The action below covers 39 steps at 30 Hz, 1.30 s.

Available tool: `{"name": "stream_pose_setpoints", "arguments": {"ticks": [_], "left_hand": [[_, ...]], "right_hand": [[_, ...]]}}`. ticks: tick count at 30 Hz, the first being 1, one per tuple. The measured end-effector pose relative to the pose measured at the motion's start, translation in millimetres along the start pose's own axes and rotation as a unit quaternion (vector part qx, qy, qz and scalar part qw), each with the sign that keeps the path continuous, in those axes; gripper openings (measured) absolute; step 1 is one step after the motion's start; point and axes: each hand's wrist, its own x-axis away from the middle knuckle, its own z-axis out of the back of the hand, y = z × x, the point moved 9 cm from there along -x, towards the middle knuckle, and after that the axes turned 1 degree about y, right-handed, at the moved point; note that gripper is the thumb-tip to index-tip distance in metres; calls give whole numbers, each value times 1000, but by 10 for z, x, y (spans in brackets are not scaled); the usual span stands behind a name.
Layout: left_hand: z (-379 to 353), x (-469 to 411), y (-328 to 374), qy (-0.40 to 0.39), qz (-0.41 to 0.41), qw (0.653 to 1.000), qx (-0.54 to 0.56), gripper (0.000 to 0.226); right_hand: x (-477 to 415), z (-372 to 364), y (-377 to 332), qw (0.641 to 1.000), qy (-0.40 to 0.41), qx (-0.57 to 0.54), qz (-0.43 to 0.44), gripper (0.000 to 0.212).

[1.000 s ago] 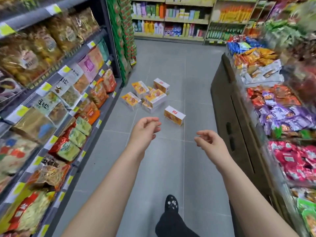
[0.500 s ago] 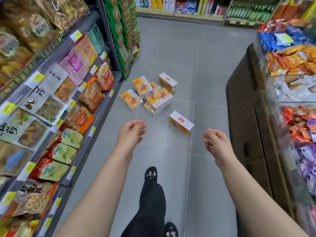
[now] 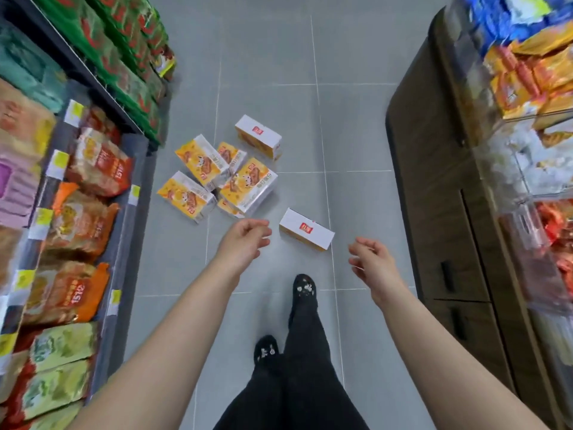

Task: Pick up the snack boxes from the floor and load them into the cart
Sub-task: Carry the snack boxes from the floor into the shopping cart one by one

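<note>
Several yellow-and-white snack boxes lie on the grey tile floor ahead. A loose heap (image 3: 228, 178) sits near the left shelf, one box (image 3: 258, 137) lies behind it, and a single white-topped box (image 3: 306, 229) lies nearest to me. My left hand (image 3: 245, 243) hovers just left of that nearest box, fingers loosely curled, holding nothing. My right hand (image 3: 373, 263) hangs to the box's right, also loosely curled and empty. No cart is in view.
A shelf of bagged snacks (image 3: 83, 197) lines the left side of the aisle. A dark wooden counter (image 3: 440, 181) with heaped snack packs stands on the right. My legs and black shoes (image 3: 304, 288) are below the hands.
I have walked forward and tilted my view down. The boxes now lie much closer, and both hands have come down near the nearest box.
</note>
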Motion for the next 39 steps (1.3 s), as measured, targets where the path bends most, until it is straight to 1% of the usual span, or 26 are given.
{"name": "stream_pose_setpoints", "arguments": {"ticks": [4, 6, 8, 11, 13, 14, 19, 22, 24, 26, 27, 29, 32, 35, 37, 38, 39], "left_hand": [[-253, -732, -39, 5, 26, 999, -18, 10], [-402, -1163, -171, 4, 41, 999, -24, 8], [-552, -1578, -424, 3, 71, 997, -43, 20], [-726, -2230, -940, 4, 111, 991, -78, 38], [-865, -2693, -1387, -1, 135, 986, -99, 45], [-898, -2824, -1490, -3, 137, 985, -107, 49], [-1268, -3995, -2269, -15, 113, 980, -164, 68], [-1428, -4619, -2599, -34, 92, 963, -252, 74], [-1505, -4975, -2857, -47, 94, 946, -308, 74], [-1558, -5201, -3058, -59, 95, 935, -337, 67], [-1576, -5297, -3127, -61, 86, 933, -344, 63], [-1589, -5381, -3144, -63, 72, 934, -344, 58], [-1562, -5375, -3078, -73, 68, 929, -355, 53], [-1488, -5191, -2803, -91, 73, 933, -341, 52], [-1391, -5008, -2507, -96, 73, 947, -298, 65], [-1328, -4889, -2321, -92, 70, 953, -280, 68], [-1241, -4730, -2111, -89, 64, 959, -260, 66]], "right_hand": [[-675, -197, -94, 999, -20, 49, -9, 29], [-1074, -249, -32, 996, -22, 82, -17, 33], [-1474, -283, 139, 992, -24, 117, -32, 38], [-2114, -302, 556, 978, -19, 204, -37, 50], [-2568, -333, 975, 964, -19, 262, -48, 61], [-2699, -344, 1098, 957, -24, 286, -50, 66], [-3782, -467, 1951, 922, -19, 387, -19, 87], [-4330, -473, 2332, 904, -11, 427, 8, 112], [-4684, -457, 2579, 900, -21, 435, 19, 128], [-4912, -449, 2761, 897, -44, 439, 35, 134], [-4986, -441, 2822, 900, -48, 430, 50, 132], [-5022, -440, 2844, 917, -43, 390, 73, 121], [-4945, -455, 2796, 940, -41, 331, 69, 108], [-4784, -435, 2501, 959, -50, 277, 37, 112], [-4588, -421, 2141, 962, -58, 265, 38, 117], [-4466, -437, 1934, 962, -64, 261, 43, 117], [-4292, -455, 1693, 963, -66, 257, 46, 117]]}}
